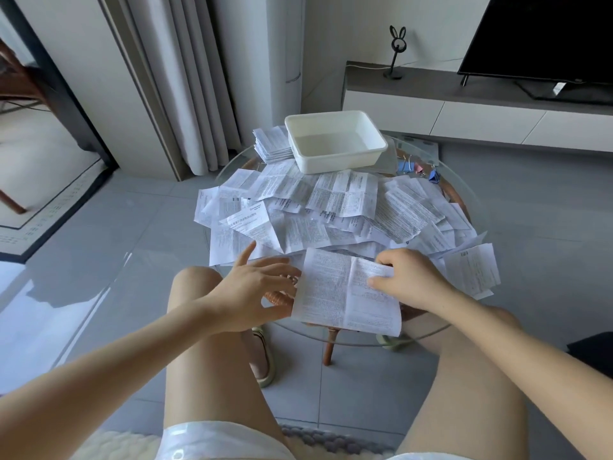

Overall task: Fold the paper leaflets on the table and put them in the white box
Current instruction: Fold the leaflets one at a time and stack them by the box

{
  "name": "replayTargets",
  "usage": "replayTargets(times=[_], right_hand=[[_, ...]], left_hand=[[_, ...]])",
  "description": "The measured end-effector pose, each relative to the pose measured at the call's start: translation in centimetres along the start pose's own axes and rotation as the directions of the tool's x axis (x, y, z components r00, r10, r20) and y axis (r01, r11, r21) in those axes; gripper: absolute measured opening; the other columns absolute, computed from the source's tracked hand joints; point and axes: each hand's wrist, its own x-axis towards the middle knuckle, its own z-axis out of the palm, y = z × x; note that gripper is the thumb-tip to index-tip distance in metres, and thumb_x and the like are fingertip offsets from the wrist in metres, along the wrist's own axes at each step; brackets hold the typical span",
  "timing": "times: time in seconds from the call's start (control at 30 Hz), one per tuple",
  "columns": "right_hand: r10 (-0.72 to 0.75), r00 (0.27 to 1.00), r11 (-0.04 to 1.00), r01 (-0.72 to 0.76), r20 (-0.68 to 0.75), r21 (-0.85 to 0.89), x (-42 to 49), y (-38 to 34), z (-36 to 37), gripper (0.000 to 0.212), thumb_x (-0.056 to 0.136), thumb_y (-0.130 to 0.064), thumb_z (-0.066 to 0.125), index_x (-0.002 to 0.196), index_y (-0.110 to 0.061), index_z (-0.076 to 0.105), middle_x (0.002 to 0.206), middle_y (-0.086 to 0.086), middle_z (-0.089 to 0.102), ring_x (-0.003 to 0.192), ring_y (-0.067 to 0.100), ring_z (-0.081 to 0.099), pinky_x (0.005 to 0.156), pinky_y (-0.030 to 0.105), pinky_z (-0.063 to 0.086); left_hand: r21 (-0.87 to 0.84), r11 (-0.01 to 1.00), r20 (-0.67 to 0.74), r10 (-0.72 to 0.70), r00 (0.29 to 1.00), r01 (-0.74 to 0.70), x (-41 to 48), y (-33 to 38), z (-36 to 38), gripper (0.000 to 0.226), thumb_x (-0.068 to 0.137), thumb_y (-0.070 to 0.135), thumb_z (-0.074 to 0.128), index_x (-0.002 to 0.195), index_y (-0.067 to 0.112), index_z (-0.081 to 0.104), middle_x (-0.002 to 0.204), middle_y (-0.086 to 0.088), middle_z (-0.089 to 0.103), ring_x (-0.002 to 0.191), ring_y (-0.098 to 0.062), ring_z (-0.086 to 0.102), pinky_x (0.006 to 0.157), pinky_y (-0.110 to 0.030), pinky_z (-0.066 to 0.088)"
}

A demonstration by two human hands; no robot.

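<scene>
leaning over bare knees (195, 280), pinching the leaflet (335, 290) by its right edge with the right hand (411, 280) at the glass surface (428, 322) near rim, holding the left hand (255, 287) spread open beside its left edge. judging it light, floppy, tearable; seeing open room above the loose pile (331, 207) toward the white box (331, 162).

Round glass table (358, 336), loose leaflets (331, 207) spread across, white box (331, 162), binder clips (414, 169) behind
</scene>
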Motion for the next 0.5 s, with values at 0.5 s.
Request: replayTargets(times=[0.5], right_hand=[[-0.057,0.99,0.953,0.093,0.133,-0.287,-0.9,-1.1,1.0,0.046,0.081,-0.025,0.065,0.059,-0.016,0.025,0.057,-0.002,0.028,0.056,0.016,0.029,0.052,0.031,0.022]], left_hand=[[-0.088,0.991,-0.374,-0.131,0.918,0.105,-0.5,4.0,-0.6,0.02,0.078,0.011,0.051,0.076,0.015,0.07,0.085,0.005,0.069,0.078,-0.014,0.064,0.075,-0.032,0.053]])
